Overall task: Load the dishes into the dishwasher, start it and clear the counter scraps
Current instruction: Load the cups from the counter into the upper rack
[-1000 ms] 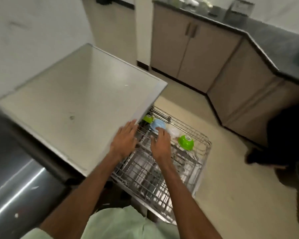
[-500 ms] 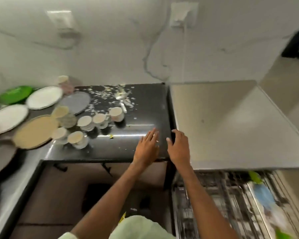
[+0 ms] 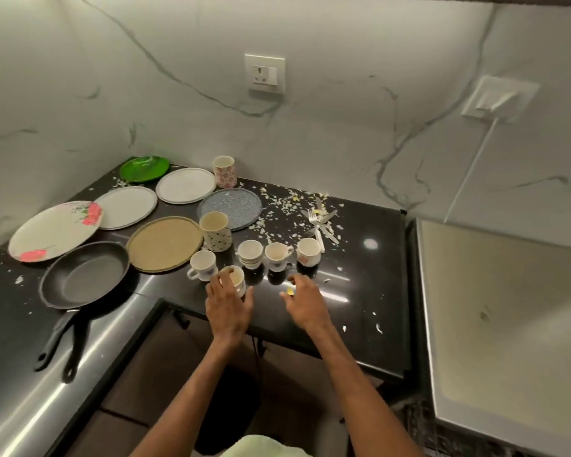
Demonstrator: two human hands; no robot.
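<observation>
Dirty dishes cover the black counter (image 3: pixel 370 278). My left hand (image 3: pixel 228 305) reaches the nearest small white cup (image 3: pixel 238 279), with fingers over its left rim and the thumb on its right side. My right hand (image 3: pixel 305 301) hovers open over the counter beside a yellow scrap (image 3: pixel 289 292), holding nothing. Behind stand more small cups (image 3: pixel 202 263) (image 3: pixel 250 253) (image 3: pixel 277 255) (image 3: pixel 308 251), a tall mug (image 3: pixel 215 230) and a floral mug (image 3: pixel 225 171). Several plates, among them a tan plate (image 3: pixel 164 244) and a blue-grey plate (image 3: pixel 230 207), lie further back.
A black frying pan (image 3: pixel 84 273) sits at the left, its handle toward the counter edge. Forks and cutlery (image 3: pixel 320 222) lie among white food scraps (image 3: pixel 290 201) at the back right. The dishwasher's pale top (image 3: pixel 508 308) adjoins the counter on the right.
My view swung from the dishwasher rack to the counter. Both hands moved forward over the counter; the left one has come onto the nearest cup.
</observation>
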